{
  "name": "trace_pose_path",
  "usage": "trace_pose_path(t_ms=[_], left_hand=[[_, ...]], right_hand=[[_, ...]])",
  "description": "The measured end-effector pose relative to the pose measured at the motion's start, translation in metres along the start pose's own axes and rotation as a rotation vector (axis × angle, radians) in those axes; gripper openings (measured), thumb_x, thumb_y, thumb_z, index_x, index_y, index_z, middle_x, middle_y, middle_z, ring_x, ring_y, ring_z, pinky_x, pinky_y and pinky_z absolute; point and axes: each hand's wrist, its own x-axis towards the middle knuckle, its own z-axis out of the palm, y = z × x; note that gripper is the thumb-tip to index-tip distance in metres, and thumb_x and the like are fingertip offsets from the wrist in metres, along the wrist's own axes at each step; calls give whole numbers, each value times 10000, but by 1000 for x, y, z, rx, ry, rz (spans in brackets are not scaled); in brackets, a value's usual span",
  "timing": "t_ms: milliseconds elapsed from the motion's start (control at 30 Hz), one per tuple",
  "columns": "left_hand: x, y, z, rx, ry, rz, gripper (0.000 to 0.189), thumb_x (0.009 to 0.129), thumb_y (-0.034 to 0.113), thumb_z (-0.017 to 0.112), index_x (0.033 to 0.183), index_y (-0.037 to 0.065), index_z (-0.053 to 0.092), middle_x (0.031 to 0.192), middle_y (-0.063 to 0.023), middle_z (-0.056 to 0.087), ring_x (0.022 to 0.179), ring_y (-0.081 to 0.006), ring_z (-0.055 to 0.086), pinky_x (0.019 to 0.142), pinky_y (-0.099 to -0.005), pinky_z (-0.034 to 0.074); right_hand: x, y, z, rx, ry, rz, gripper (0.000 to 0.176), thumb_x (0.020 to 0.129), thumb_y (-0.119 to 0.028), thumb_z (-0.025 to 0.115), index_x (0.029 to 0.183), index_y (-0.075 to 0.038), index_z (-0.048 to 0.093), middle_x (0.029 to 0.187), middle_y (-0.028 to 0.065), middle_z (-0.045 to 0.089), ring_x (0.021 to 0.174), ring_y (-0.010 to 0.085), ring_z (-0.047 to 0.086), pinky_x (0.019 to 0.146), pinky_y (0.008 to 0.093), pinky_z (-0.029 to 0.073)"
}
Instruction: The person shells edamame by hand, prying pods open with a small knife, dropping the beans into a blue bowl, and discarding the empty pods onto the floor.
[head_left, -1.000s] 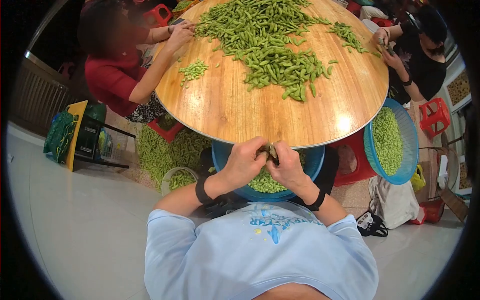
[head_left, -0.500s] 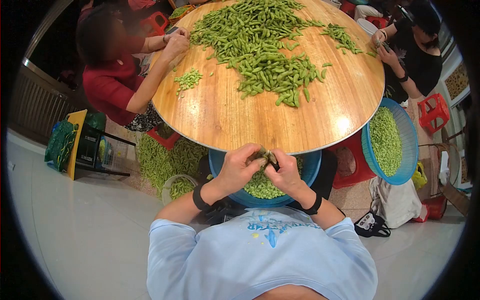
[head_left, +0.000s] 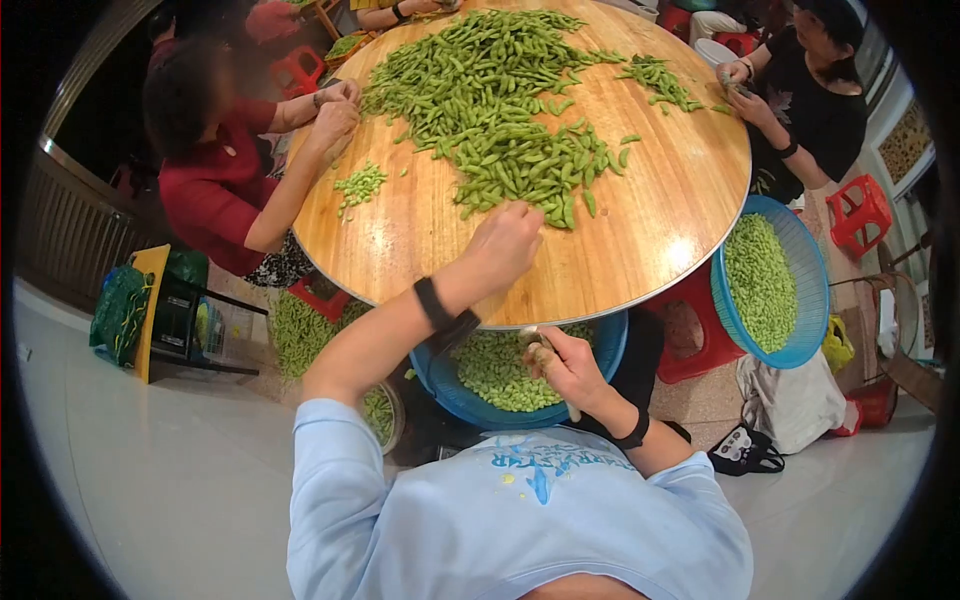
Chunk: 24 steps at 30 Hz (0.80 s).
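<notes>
My left hand point(head_left: 500, 250) reaches over the round wooden table point(head_left: 400, 255), its bent fingertips at the near edge of a heap of green soybean pods point(head_left: 530, 160). The fingers look drawn together, and what lies between them is hidden. My right hand point(head_left: 572, 372) is closed above a blue plastic basket point(head_left: 430, 385), just below the table rim. Something brownish shows at its thumb and fingertips, and a pale end sticks out under the palm; I cannot make out what it is. Shelled green beans point(head_left: 510, 370) fill the basket.
Another blue basket point(head_left: 820, 310) of shelled beans stands at the right by a red stool point(head_left: 695, 335). Two people, in a red top point(head_left: 215, 200) and a black top point(head_left: 820, 125), handle things at the table edge. Pods point(head_left: 300, 335) lie on the floor at left.
Both hands were together above the basket, fingers around a pod. My left hand has moved away, up and forward to the heap. My right hand has dropped slightly and stays over the basket.
</notes>
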Motion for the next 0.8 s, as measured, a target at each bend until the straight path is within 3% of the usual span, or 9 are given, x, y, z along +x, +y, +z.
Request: trace_pose_path(t_ms=[67, 167, 267, 333, 367, 433, 533, 600, 800], left_hand=[[16, -16, 24, 82, 48, 38, 148, 781, 64, 606, 904, -9, 568, 840, -210, 548, 809, -396, 564, 703, -475, 465], [26, -31, 43, 78, 18, -71, 140, 761, 53, 603, 875, -22, 570, 836, -228, 569, 819, -422, 565, 718, -488, 471], [21, -34, 39, 7, 56, -101, 84, 770, 12, 584, 832, -46, 577, 769, -213, 594, 742, -367, 598, 667, -450, 493], [12, -19, 16, -571, -64, -431, 126, 802, 43, 619, 886, -52, 620, 715, -147, 620, 638, -246, 606, 569, -361, 494], [4, -13, 9, -573, -69, -434, 126, 802, 43, 619, 886, -52, 620, 715, -147, 620, 638, -246, 606, 569, -361, 494], [-13, 1, -3, -1178, -224, -669, 164, 823, 78, 648, 943, -34, 645, 709, -63, 623, 580, -114, 563, 476, -245, 437], [-31, 20, -14, -1257, -265, -693, 120, 832, 78, 650, 918, -6, 652, 709, -10, 605, 553, -52, 534, 424, -177, 371], [-39, 23, -15, -1323, -258, -730, 115, 823, 75, 662, 901, -8, 650, 697, -4, 604, 543, -53, 530, 419, -177, 364], [-56, 20, -21, -1397, -279, -779, 105, 816, 73, 676, 867, -13, 642, 680, -9, 596, 503, -48, 499, 408, -168, 342]], right_hand=[[-3, -14, -9, 412, 2, 383, 238, 942, -153, 477, 1089, 17, 556, 686, 33, 534, 556, 107, 504, 486, 239, 408], [-2, -11, -15, 545, 94, 386, 288, 966, -165, 428, 1175, 1, 537, 728, 18, 535, 529, 66, 464, 449, 204, 371], [7, -4, -24, 662, 168, 337, 304, 981, -173, 430, 1212, -3, 529, 771, 39, 546, 536, 75, 473, 448, 205, 385], [18, -1, -31, 664, 270, 293, 327, 978, -161, 434, 1256, 0, 494, 818, 62, 534, 586, 100, 486, 454, 209, 390], [24, -2, -32, 707, 293, 289, 335, 977, -148, 429, 1280, -15, 480, 817, 60, 527, 599, 103, 487, 457, 212, 392], [32, -9, -32, 766, 297, 303, 338, 976, -145, 427, 1286, -19, 475, 815, 61, 527, 597, 104, 485, 457, 213, 392], [37, -9, -29, 863, 280, 318, 355, 975, -140, 427, 1311, -26, 457, 814, 65, 522, 594, 109, 481, 452, 210, 386], [36, -7, -26, 885, 98, 298, 382, 986, -159, 446, 1349, -42, 439, 823, 55, 535, 586, 93, 477, 456, 205, 391], [34, -12, -16, 889, 67, 314, 406, 985, -160, 451, 1373, -46, 420, 816, 52, 539, 582, 97, 475, 454, 202, 385]])
